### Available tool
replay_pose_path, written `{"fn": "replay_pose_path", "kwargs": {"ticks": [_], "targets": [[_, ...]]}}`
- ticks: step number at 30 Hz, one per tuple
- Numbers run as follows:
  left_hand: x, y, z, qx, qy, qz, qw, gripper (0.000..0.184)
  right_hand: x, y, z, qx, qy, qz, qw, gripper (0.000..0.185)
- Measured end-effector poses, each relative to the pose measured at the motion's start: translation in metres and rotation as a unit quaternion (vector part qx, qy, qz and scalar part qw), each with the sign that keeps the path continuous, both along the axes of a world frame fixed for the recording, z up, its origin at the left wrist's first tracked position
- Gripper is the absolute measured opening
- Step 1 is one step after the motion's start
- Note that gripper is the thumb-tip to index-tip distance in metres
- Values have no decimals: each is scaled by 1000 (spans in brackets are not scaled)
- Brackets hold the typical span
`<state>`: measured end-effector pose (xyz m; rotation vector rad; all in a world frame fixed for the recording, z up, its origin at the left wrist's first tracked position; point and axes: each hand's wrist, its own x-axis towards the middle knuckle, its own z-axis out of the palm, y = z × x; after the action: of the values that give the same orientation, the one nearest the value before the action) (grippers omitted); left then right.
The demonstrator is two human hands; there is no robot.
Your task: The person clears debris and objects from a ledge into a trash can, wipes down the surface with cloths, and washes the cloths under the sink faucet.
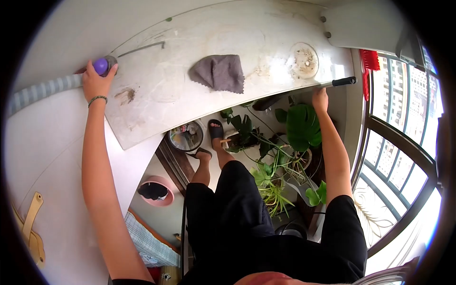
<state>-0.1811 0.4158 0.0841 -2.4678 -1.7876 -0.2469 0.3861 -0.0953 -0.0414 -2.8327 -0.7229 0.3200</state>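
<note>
At the left end of the white worktop [178, 50], my left hand [98, 81] has its fingers curled round a purple ball-shaped object [100, 65]. A round grey piece [111, 64] sits against the ball, beside my thumb. A striped grey hose [47, 91] runs from the left up to this hand. My right hand [321, 99] is closed at the worktop's front edge, its fingertips hidden. Just beyond it a black handle [344, 81] sticks out to the right, with a thin shaft reaching toward my fingers. Whether I grip that shaft or the edge I cannot tell.
A grey cloth [218, 72] and a thin bent metal rod [141, 48] lie on the worktop, near brown stains. Below are potted plants [302, 126], a round glass-topped container [185, 136] and a pink bin [157, 191]. A red brush [369, 60] hangs by the window.
</note>
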Motion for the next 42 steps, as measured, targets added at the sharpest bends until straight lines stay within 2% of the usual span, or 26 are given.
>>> {"fn": "replay_pose_path", "kwargs": {"ticks": [3, 6, 10, 14, 18, 21, 27, 30, 31, 32, 35, 38, 42], "targets": [[10, 7, 7, -106, 27, 58, 992, 107, 0, -3, -4, 21, 41, -17, 999, 41], [9, 22, 0, -115, -1, 77, 990, 111, -5, -1, 3, 46, 48, -41, 997, 40], [12, 21, -1, -111, 45, 100, 988, 105, -5, -5, 4, 65, 71, -32, 995, 47], [16, 15, 0, -84, 18, 78, 993, 99, -10, 1, 7, 73, 43, 1, 996, 51], [9, 20, -8, -85, -21, 35, 996, 95, -19, 12, 19, 135, 31, 24, 990, 60], [-2, 28, -15, -83, -52, 1, 995, 93, -16, 12, 22, 62, 87, -31, 994, 71], [14, -5, 19, -103, -106, -16, 989, 95, -38, 2, 48, 122, -44, -21, 991, 63], [33, -26, 35, -106, -131, -60, 984, 92, -76, 18, 96, 189, -145, 64, 969, 60], [44, -38, 40, -103, -142, -89, 980, 91, -93, 29, 115, 238, -181, 122, 946, 57], [59, -52, 48, -117, -150, -107, 976, 89, -107, 35, 121, 279, -171, 150, 933, 51], [115, -95, 75, -185, -171, -138, 958, 86, -149, 54, 117, 302, -71, 219, 925, 42], [171, -121, 69, -163, -185, -241, 939, 84, -198, 61, 106, 318, 72, 241, 914, 38], [272, -158, 60, -215, -172, -309, 910, 81, -264, 28, 119, 322, 184, 298, 880, 40]]}}
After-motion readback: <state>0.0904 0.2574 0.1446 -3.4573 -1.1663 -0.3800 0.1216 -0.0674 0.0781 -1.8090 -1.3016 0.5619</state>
